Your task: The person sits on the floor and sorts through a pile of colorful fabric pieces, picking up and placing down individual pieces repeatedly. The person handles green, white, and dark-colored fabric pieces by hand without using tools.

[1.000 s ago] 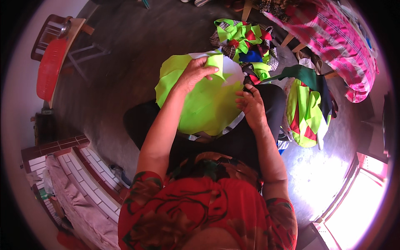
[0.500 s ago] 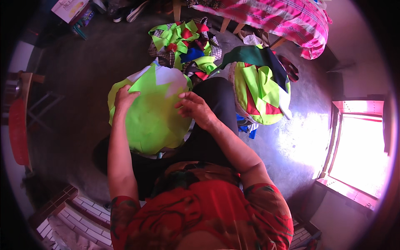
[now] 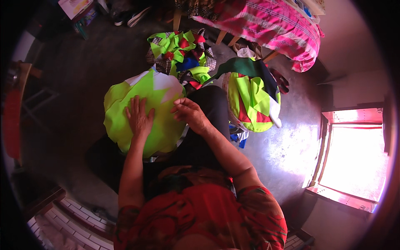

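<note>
A round piece (image 3: 160, 133) of overlapping lime-green cloth patches, with some white patches at its far edge, lies across my lap. My left hand (image 3: 140, 117) rests flat on it, fingers spread and pressing on the green cloth. Over its right edge, beside my knee, is my right hand (image 3: 191, 115). The thumb and fingertips are drawn together in a pinch; whatever they hold is too small to make out.
Beyond the round cloth lies a heap of green, red, blue and checked scraps (image 3: 183, 56). To the right stands a round container (image 3: 254, 100) piled with green, red and dark cloth. A pink plaid cover (image 3: 266, 31) hangs at the far side. Shoes (image 3: 137, 17) sit at the back.
My left hand has let go of the cloth's far-left edge, moved right and nearer, and flattened onto the middle. My right hand stays pinched near the right edge. The view has shifted slightly.
</note>
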{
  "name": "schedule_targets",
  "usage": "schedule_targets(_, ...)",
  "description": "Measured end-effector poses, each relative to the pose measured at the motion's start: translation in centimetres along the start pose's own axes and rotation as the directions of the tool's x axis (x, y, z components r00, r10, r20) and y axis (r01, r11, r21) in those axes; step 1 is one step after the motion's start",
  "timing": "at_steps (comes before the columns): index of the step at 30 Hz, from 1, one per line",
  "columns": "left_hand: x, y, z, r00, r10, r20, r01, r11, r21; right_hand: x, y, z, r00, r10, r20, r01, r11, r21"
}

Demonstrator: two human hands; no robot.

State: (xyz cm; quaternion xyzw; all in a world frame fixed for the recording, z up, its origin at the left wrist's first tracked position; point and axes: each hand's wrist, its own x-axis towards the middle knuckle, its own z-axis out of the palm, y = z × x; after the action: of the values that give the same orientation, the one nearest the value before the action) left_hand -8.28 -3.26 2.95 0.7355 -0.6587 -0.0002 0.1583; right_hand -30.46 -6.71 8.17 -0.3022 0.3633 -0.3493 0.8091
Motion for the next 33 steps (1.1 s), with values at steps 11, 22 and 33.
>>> schedule_targets(11,-0.7,-0.6,0.8,1.0,0.012,-0.017,-0.012,1.0,-0.007,-6.1,-8.3,-3.5,0.735,-0.668,-0.12,0.497,0.651,-0.574)
schedule_targets(22,-0.4,-0.6,1.1,1.0,0.007,0.005,-0.007,1.0,0.002,-9.6,-7.4,-12.1,0.4,-0.845,-0.354,-0.368,0.206,-0.907)
schedule_targets(33,-0.5,-0.4,0.3,0.999,-0.03,-0.024,0.027,0.993,-0.113,-12.5,-8.8,-9.0,0.405,-0.82,-0.404,0.371,0.551,-0.747)
